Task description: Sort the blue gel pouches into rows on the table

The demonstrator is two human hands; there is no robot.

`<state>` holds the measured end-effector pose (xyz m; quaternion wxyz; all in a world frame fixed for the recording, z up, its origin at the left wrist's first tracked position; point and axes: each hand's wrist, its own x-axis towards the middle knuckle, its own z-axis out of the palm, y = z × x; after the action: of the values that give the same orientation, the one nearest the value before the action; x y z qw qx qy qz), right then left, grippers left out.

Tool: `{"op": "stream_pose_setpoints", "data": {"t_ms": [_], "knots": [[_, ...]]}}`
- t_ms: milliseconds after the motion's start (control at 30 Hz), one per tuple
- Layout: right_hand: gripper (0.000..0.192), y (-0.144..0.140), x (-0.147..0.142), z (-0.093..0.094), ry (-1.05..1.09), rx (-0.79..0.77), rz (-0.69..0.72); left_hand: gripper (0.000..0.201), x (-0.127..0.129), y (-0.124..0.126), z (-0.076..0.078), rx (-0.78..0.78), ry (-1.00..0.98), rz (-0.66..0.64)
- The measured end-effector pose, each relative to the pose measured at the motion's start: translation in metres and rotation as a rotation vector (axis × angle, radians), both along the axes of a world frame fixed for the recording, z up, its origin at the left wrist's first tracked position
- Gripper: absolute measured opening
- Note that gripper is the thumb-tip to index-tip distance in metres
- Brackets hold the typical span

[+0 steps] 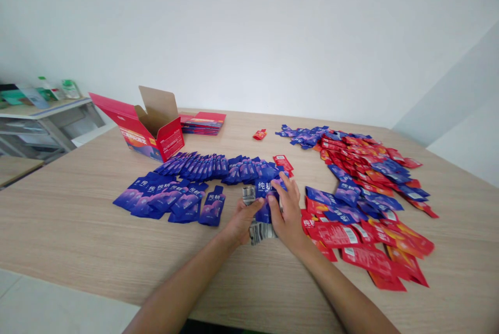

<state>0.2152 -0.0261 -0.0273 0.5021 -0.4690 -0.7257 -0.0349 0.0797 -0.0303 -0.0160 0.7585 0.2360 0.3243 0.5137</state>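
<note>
Between both hands' fingers (260,204), blue pouches (263,188), gripped.

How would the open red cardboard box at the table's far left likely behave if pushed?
The open red cardboard box looks thin-walled and possibly empty, so probably light and easy to slide on the smooth wooden table. Its raised flap suggests it might tip or skew if pushed high.

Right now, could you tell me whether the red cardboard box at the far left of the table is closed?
No, the red box stands on the table with its brown flap raised and its top open.
</note>
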Motion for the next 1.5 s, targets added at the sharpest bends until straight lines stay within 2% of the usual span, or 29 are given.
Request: {"op": "stream_pose_setpoints", "data": {"t_ms": [100, 167, 300, 433, 567, 667, 767, 933, 1167, 1333, 1500], "knots": [[0.044, 0.0, 0.001, 0.0, -0.162, 0.067, 0.035, 0.041, 0.001, 0.0, -0.002, 0.032, -0.006, 0.028], [0.046, 0.0, 0.001, 0.001, -0.249, 0.055, 0.072, 0.038, 0.001, 0.001, -0.003, 0.039, -0.019, 0.048], [0.048, 0.001, 0.001, 0.002, -0.31, 0.023, 0.048, 0.037, -0.001, 0.005, -0.003, -0.071, -0.114, -0.002], [0.048, 0.0, 0.0, 0.004, -0.27, 0.013, -0.024, 0.04, -0.005, 0.007, -0.001, -0.191, -0.19, -0.116], [0.053, 0.001, 0.001, 0.003, -0.122, -0.085, -0.04, 0.043, -0.007, 0.007, 0.004, -0.179, -0.2, -0.132], [0.054, 0.004, 0.002, 0.0, -0.039, -0.209, 0.002, 0.047, -0.007, 0.006, 0.007, -0.163, -0.217, -0.138], [0.053, 0.008, 0.003, -0.004, 0.029, -0.256, 0.036, 0.05, -0.007, 0.005, 0.01, -0.153, -0.225, -0.162], [0.044, 0.01, 0.002, -0.009, 0.114, -0.193, 0.001, 0.049, -0.006, 0.005, 0.008, -0.171, -0.17, -0.167], [0.045, 0.009, 0.004, -0.011, 0.103, -0.113, -0.122, 0.046, 0.005, 0.001, -0.004, -0.115, -0.175, -0.21], [0.045, 0.012, 0.01, -0.008, -0.085, -0.025, -0.123, 0.045, 0.004, 0.002, -0.002, -0.117, -0.16, -0.161], [0.04, 0.019, 0.022, 0.002, -0.306, 0.068, -0.043, 0.045, 0.001, 0.001, 0.004, -0.169, -0.177, -0.153]]}}
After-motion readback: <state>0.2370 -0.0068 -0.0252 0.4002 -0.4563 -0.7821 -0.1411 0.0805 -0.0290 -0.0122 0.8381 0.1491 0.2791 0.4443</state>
